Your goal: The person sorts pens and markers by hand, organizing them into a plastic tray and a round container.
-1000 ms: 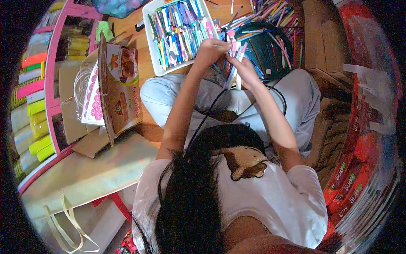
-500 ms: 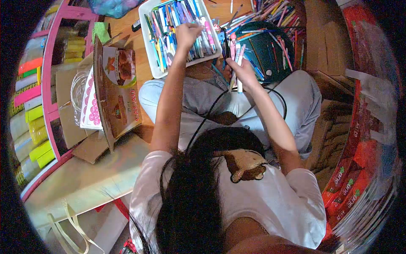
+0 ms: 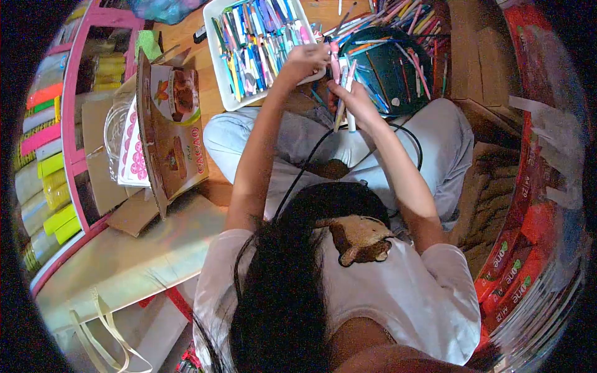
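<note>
My right hand is closed round a small bundle of pens, which stand roughly upright over my lap, one with a pink top. My left hand has its fingers curled together right at the upper end of that bundle; I cannot tell what is between them. Just behind the left hand lies a white tray filled with rows of pens and markers. To the right of the bundle, a dark round container holds loose pens and pencils.
A heap of pencils and pens spreads on the wooden floor beyond the container. An open cardboard box stands on the left, near a pink-framed shelf. Red packages line the right side. A black cable crosses my lap.
My left hand has moved from above the tray to the right and toward me, reaching the pens in my right hand. The right hand stays nearly in place with its bundle.
</note>
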Demonstrator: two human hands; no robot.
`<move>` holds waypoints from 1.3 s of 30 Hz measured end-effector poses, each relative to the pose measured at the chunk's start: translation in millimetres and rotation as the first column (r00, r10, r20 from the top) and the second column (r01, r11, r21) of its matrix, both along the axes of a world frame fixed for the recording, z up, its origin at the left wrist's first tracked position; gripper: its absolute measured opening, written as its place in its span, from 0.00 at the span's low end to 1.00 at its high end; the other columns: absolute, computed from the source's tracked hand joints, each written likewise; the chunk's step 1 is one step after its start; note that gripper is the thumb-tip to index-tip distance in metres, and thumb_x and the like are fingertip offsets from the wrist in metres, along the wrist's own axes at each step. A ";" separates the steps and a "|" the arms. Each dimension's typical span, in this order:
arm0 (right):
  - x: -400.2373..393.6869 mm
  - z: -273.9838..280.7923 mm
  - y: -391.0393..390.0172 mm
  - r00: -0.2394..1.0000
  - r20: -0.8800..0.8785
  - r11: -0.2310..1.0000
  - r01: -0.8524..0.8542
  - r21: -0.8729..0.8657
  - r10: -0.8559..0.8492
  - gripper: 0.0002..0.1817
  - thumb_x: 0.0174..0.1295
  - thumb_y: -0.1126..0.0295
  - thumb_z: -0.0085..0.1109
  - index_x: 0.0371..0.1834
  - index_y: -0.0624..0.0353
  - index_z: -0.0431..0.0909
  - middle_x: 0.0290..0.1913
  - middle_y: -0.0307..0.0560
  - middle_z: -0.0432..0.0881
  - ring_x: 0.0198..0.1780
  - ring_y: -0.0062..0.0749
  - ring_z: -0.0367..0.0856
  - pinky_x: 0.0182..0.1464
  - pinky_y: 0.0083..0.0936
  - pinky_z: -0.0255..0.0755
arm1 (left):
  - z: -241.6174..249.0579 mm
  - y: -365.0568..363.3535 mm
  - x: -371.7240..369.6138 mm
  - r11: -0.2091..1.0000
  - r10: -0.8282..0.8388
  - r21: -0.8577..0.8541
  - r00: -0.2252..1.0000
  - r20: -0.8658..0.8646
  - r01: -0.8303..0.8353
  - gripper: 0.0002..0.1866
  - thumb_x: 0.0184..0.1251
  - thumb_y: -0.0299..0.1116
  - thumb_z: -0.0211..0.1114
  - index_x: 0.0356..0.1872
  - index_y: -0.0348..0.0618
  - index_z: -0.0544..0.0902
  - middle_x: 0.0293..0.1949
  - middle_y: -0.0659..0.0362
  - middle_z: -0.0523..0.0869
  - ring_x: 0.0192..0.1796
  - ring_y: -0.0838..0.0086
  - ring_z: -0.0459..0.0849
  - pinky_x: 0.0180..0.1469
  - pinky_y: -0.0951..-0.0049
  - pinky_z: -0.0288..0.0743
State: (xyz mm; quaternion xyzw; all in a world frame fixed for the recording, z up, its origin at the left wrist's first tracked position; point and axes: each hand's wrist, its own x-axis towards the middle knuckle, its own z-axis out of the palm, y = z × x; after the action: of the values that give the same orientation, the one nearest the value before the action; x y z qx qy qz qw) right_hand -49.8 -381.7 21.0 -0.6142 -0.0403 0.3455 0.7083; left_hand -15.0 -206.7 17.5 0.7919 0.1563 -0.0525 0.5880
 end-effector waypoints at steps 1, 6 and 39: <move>-1.6 0.3 0.8 1.000 0.004 1.000 -0.004 0.012 0.004 0.09 0.59 0.64 0.51 0.28 0.58 0.71 0.21 0.38 0.74 0.22 0.20 0.71 0.23 0.18 0.65 | 15.5 -11.4 -7.6 0.984 -0.018 -0.179 0.997 -0.073 0.004 0.20 0.54 0.48 0.61 0.34 0.38 0.81 0.23 0.57 0.82 0.26 0.75 0.80 0.33 0.78 0.73; -1.3 -10.5 0.8 0.997 0.065 0.999 -0.045 0.026 0.043 0.08 0.58 0.66 0.51 0.31 0.59 0.71 0.22 0.37 0.73 0.22 0.20 0.71 0.25 0.17 0.64 | 38.8 -11.9 -10.3 0.960 0.144 -0.235 0.989 -0.044 -0.151 0.20 0.57 0.44 0.60 0.38 0.33 0.78 0.30 0.57 0.81 0.30 0.77 0.79 0.33 0.79 0.73; 1.9 -6.2 -1.1 0.994 -0.097 0.995 0.054 0.082 -0.046 0.10 0.59 0.65 0.52 0.39 0.59 0.71 0.22 0.36 0.72 0.22 0.19 0.70 0.24 0.17 0.65 | -17.6 39.3 18.4 0.737 0.174 0.619 0.961 0.215 -0.272 0.12 0.39 0.36 0.68 0.18 0.36 0.80 0.19 0.45 0.80 0.27 0.57 0.81 0.34 0.64 0.73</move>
State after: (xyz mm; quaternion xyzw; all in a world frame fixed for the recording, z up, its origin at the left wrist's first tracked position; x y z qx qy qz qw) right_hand -47.9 -382.8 14.9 -0.5674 -0.0060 0.3545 0.7432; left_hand 3.4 -167.4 -0.1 0.9221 0.2161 0.1318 0.2928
